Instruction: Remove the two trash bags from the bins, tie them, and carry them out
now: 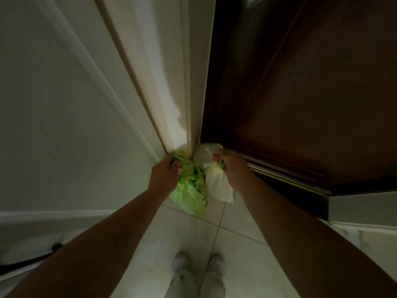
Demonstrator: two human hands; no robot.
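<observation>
I see two tied trash bags held out in front of me over a tiled floor. My left hand (164, 176) grips the knotted top of the green trash bag (190, 192), which hangs low beside the white door frame. My right hand (233, 168) is closed on the gathered neck of the pale white trash bag (217, 183), right of the green one. The two bags touch each other. Both hang just in front of the gap at the foot of the doorway.
A dark brown wooden door (300, 93) stands to the right, its lower edge near my right hand. A white door frame (171, 82) and white wall (53, 104) fill the left. My feet in light shoes (199, 265) stand on pale floor tiles. A dark cable (32, 259) lies at lower left.
</observation>
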